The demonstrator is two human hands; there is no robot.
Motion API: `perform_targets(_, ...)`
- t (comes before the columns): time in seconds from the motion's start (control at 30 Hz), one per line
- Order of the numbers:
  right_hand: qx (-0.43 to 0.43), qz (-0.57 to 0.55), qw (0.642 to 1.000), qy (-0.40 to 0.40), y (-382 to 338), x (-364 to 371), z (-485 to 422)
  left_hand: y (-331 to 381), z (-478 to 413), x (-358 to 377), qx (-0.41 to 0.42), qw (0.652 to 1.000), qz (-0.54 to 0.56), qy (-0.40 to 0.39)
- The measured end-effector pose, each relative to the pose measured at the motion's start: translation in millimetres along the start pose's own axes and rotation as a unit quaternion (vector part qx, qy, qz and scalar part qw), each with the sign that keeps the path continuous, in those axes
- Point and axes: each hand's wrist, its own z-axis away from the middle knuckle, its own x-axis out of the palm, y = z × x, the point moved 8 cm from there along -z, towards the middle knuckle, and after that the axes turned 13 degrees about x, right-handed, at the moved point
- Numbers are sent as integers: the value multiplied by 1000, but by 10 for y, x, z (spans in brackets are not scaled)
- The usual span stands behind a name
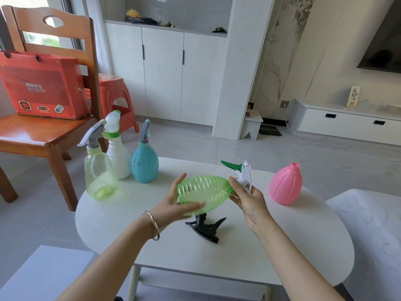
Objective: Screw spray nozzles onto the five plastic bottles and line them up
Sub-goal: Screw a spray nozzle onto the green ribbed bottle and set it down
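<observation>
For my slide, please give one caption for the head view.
Both hands screw a white nozzle onto a green bottle.

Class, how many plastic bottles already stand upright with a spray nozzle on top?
3, grouped at the table's far left: pale yellow-green clear bottle, white opaque bottle, teal rounded bottle. None seems hidden.

Ribbed green bottle (pixel 202 193) held on its side above the table, its white-and-green nozzle (pixel 243 173) at the neck. Three capped bottles stand upright at far left: pale yellow-green (pixel 100 175), white (pixel 117 158), teal (pixel 144 165). Pink bottle (pixel 285 185), uncapped, stands right. Black nozzle (pixel 206 228) lies loose on the table.
</observation>
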Motion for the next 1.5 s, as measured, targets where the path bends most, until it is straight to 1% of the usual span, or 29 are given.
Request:
perform_targets(0.03, -1, 1, 1000, -1, 5, 9, 9, -2, 33, 57, -41, 997, 57, -9)
perform_targets(0.07, -2, 4, 1000, -1, 6, 15, 17, -4, 60, 84, -71, 994, 87, -13)
perform_targets(0.1, -3, 7, 1000, 0, 7, 18, 22, -7, 63, 78, -75, 994, 78, -13)
perform_targets(0.2, 8, -8, 1000, 0, -5, 17, 19, 78, 10, -53, 9, 999, 1, 32)
perform_targets(0.27, 19, -32, 999, -2, -9, 23, 17, 140, -6, -117, 45, 997, -5, 57)
perform_targets(0.3, 20, -34, 999, -3, -13, 35, 19, 136, -6, -119, 48, 997, 6, 56)
perform_targets(0.33, 15, -28, 999, -3, -20, 49, 22, 95, -4, -99, 31, 998, 31, 45)
perform_targets(0.4, 1, -3, 1000, -5, -36, 85, 29, -17, 48, 2, -58, 992, 110, 20)
perform_targets(0.43, -5, 7, 1000, -8, -43, 106, 37, -60, 78, 40, -93, 987, 132, 16)
perform_targets(0.47, -8, 12, 1000, -12, -48, 128, 42, -80, 80, 23, -98, 986, 135, 26)
perform_targets(0.5, -9, 12, 1000, -17, -49, 146, 40, -83, 55, -40, -79, 988, 126, 45)
perform_targets(0.57, -1, -3, 1000, -23, -52, 169, 36, -3, 18, -160, -16, 991, 109, 77)
perform_targets(0.63, 5, -20, 999, -30, -68, 189, 39, 90, 22, -206, 19, 990, 112, 81)
perform_targets(0.7, 3, -24, 999, -33, -87, 208, 49, 124, 27, -233, 34, 989, 117, 81)
perform_targets(0.8, -2, -13, 999, -29, -100, 236, 66, 76, 27, -259, 16, 987, 126, 103)
perform_targets(0.87, -2, -9, 999, -49, -88, 300, 76, -8, 41, -253, -27, 982, 142, 120)
perform_targets(0.93, 0, -11, 997, -80, -73, 392, 96, -93, 68, -223, -79, 977, 155, 120)
perform_targets(1.0, -10, -8, 996, -85, -74, 455, 119, -136, 84, -199, -98, 976, 157, 115)
perform_targets(1.07, -27, -14, 997, -72, -91, 485, 134, -122, 81, -219, -81, 975, 159, 131)
perform_targets(1.13, -38, -34, 997, -62, -104, 515, 152, -69, 69, -254, -45, 974, 165, 147)
perform_targets(1.2, -44, -49, 996, -55, -112, 554, 167, 5, 65, -284, -13, 974, 167, 151)
perform_targets(1.3, -38, -64, 996, -50, -112, 611, 172, 75, 83, -348, 9, 977, 151, 152)
perform_targets(1.4, -24, -39, 998, -40, -61, 671, 183, 71, 131, -412, 7, 976, 142, 164)
perform_targets(1.47, -40, -2, 999, -28, -53, 714, 216, 23, 166, -418, -13, 973, 162, 166)
perform_targets(1.5, -51, 16, 998, -38, -60, 765, 238, -9, 185, -408, -28, 969, 183, 162)
